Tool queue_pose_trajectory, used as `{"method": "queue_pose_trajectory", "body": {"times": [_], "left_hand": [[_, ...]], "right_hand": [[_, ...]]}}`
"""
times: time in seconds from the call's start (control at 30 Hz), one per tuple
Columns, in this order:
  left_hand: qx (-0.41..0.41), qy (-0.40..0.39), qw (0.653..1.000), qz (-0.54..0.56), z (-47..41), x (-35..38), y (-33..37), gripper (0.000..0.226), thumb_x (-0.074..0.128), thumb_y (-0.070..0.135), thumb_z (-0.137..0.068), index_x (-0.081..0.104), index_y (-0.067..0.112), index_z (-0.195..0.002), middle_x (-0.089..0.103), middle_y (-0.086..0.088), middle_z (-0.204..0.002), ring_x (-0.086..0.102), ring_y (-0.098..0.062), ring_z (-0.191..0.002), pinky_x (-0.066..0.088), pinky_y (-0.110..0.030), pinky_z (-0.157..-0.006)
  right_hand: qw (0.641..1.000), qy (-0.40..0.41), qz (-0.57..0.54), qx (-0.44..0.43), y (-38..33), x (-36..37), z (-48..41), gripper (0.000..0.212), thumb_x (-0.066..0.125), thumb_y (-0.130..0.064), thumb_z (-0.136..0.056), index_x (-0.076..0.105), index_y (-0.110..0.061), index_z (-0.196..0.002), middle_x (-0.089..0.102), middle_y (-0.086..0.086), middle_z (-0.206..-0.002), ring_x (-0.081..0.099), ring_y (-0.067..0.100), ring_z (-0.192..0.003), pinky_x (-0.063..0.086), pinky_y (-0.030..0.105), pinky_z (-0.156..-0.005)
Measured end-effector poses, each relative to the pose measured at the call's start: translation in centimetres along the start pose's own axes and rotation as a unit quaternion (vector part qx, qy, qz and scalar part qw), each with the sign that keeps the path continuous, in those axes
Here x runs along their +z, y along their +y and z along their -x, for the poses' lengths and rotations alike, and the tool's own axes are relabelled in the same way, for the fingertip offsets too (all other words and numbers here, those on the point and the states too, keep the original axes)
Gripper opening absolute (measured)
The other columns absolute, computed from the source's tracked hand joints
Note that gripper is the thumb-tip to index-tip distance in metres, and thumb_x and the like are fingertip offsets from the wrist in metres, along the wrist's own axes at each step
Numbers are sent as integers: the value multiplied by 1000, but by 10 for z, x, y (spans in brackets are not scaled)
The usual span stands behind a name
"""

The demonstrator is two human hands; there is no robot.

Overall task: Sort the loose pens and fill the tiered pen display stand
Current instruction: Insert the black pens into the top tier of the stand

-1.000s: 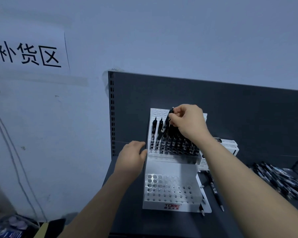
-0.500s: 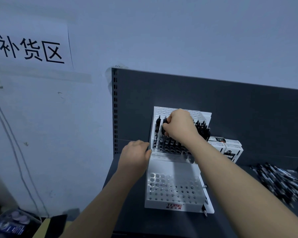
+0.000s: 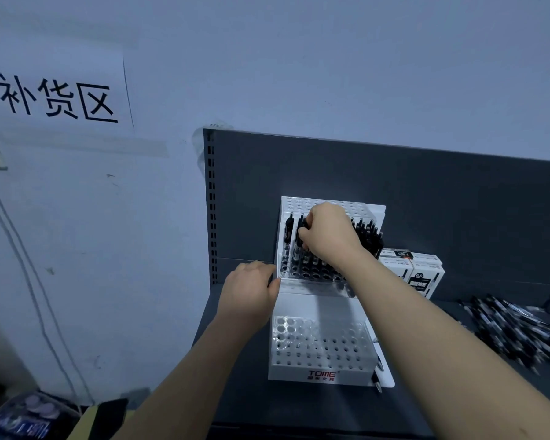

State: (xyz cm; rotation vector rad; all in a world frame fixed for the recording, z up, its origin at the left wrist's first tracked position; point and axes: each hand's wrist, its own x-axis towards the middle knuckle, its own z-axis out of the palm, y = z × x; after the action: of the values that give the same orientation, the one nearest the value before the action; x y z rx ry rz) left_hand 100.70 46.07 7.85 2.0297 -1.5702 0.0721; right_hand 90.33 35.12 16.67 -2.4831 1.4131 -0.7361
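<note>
In the head view, the right hand [image 3: 326,236] pinches a black pen [image 3: 300,221] between closed fingers in the top tier of the white stand [image 3: 318,300]. The left hand [image 3: 251,289] curls its fingers round the stand's left edge. Loose pens [image 3: 521,331] lie heaped on the shelf [image 3: 235,401], well right of both hands.

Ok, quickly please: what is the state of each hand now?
Left hand: grips the display stand's left edge.
Right hand: fingers pinch a black pen in the middle tier.
</note>
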Motion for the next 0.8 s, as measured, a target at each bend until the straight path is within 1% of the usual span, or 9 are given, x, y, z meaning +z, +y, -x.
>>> {"method": "queue_pose_trajectory", "body": {"times": [0.07, 0.17, 0.27, 0.33, 0.43, 0.5, 0.57, 0.7, 0.8], "left_hand": [[2, 3, 1000, 0, 1, -1, 0, 32, 43, 31, -99, 62, 11, -115, 63, -2, -117, 53, -23, -108, 43, -35, -91], [7, 5, 1000, -6, 0, 0, -1, 30, 43, 30, -98, 63, 12, -111, 64, -1, -113, 53, -22, -105, 44, -34, -88], [16, 6, 999, -30, -1, 2, 0, 25, 42, 28, -97, 55, 11, -84, 61, -1, -90, 51, -21, -87, 39, -31, -71], [20, 9, 999, -40, -1, 3, 1, 25, 42, 26, -96, 47, 12, -76, 55, 0, -82, 48, -20, -80, 33, -30, -66], [27, 12, 999, -42, -3, 4, 2, 25, 42, 25, -95, 44, 11, -74, 52, 0, -78, 45, -20, -77, 31, -31, -64], [30, 10, 999, -40, -3, 5, 2, 25, 42, 25, -96, 45, 11, -75, 52, -1, -80, 46, -20, -79, 31, -31, -65], [34, 9, 999, -40, -4, 5, 1, 25, 42, 26, -96, 46, 11, -77, 54, -1, -82, 47, -20, -81, 32, -31, -66], [34, 6, 998, -44, -6, 6, -1, 26, 42, 25, -96, 45, 11, -74, 54, -1, -80, 47, -20, -81, 30, -31, -65], [33, 1, 998, -45, -7, 8, -2, 25, 42, 26, -96, 56, 9, -84, 60, -2, -88, 51, -22, -88, 37, -32, -70]], "right_hand": [[1000, -1, 29, -5, -3, -2, -1, 29, 52, -2, -78, 35, -10, -56, 45, 8, -59, 45, 28, -56, 28, 26, -43], [998, -1, 55, -8, -6, -3, -2, 34, 52, 1, -80, 32, -11, -56, 34, 5, -57, 32, 21, -48, 22, 25, -43], [998, -5, 65, -10, -6, -2, -6, 31, 54, 3, -78, 37, -10, -55, 40, 6, -57, 39, 22, -51, 26, 24, -43], [997, -14, 77, -18, -8, -4, -8, 30, 55, 3, -78, 40, -10, -56, 44, 6, -58, 43, 23, -53, 27, 24, -42], [995, -27, 86, -33, -10, -6, -11, 29, 55, 1, -78, 41, -10, -56, 51, 9, -61, 48, 24, -55, 34, 25, -45], [995, -35, 84, -38, -8, -6, -13, 27, 55, 0, -79, 43, -10, -57, 61, 12, -70, 59, 28, -65, 47, 28, -53], [995, -42, 75, -42, -6, -6, -13, 29, 56, -2, -79, 41, -11, -57, 65, 14, -75, 64, 29, -71, 56, 33, -61], [996, -48, 64, -33, -5, -11, -13, 26, 51, 4, -75, 42, -11, -56, 65, 13, -73, 67, 29, -72, 57, 34, -61], [997, -52, 55, -19, -4, -11, -12, 20, 48, 7, -73, 53, -7, -60, 66, 13, -74, 67, 28, -70, 59, 35, -63]]}}
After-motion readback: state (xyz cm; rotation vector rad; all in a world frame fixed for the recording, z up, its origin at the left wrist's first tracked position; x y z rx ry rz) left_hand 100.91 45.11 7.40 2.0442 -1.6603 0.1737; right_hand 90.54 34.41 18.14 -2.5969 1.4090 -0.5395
